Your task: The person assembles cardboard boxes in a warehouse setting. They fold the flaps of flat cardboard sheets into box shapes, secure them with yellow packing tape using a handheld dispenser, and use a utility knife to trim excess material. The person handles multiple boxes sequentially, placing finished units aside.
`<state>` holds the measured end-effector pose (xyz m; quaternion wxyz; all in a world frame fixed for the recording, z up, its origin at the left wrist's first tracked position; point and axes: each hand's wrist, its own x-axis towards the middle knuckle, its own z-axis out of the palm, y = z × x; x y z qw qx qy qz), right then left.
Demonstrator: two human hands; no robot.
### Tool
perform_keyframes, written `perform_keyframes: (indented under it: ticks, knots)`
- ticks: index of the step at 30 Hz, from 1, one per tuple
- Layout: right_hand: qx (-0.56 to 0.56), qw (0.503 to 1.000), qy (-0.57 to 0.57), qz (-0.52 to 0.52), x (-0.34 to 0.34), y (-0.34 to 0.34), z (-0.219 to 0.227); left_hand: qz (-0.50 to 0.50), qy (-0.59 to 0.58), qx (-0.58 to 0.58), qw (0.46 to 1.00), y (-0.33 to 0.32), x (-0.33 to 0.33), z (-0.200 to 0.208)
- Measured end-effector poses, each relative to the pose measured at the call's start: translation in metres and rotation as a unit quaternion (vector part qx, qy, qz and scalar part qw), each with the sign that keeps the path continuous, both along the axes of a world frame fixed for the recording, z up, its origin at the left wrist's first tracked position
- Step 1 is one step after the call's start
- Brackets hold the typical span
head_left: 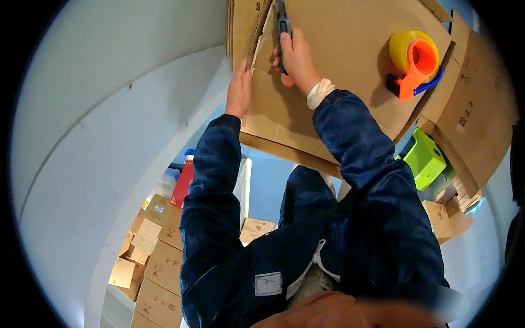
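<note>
My right hand [299, 59] is closed around a grey and black utility knife [284, 26] with an orange end. The knife points away from me, and its tip is cut off by the top of the view. Beneath it lies a large brown cardboard sheet [339, 65]. Along the sheet's left side runs a raised, ragged cut edge [261, 41]. My left hand [239, 89] grips the cardboard at that edge, fingers pointing away from me and partly hidden. On the right part of the sheet rests an orange tape dispenser [414, 74] with a yellow roll and a blue handle.
A white curved-looking wall [126, 109] stands close on the left. Several cardboard boxes [158, 268] are stacked at lower left, near a red object [183, 183]. To the right are a lime-green plastic item [425, 160] and a large cardboard flap [473, 109].
</note>
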<state>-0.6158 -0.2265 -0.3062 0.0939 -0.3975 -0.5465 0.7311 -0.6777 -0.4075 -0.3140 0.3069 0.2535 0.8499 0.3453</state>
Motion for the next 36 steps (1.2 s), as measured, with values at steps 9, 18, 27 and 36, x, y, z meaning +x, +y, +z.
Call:
perform_keyframes:
  ticks: [9, 18, 27, 36]
  knots:
    - [0.094, 0.986, -0.113, 0.084, -0.006, -0.001, -0.003, -0.001, -0.014, 0.007, 1.0, 0.0, 0.002, 0.006]
    - [0.11, 0.982, -0.135, 0.076, -0.017, -0.009, 0.0, -0.003, -0.009, 0.012, 1.0, -0.004, 0.001, -0.001]
    - [0.069, 0.979, -0.151, 0.119, -0.014, -0.007, 0.014, 0.012, -0.026, 0.019, 0.999, -0.002, 0.0, -0.002]
    - [0.154, 0.957, -0.169, 0.178, 0.015, -0.044, 0.021, 0.007, -0.007, 0.029, 1.0, -0.001, 0.0, 0.001]
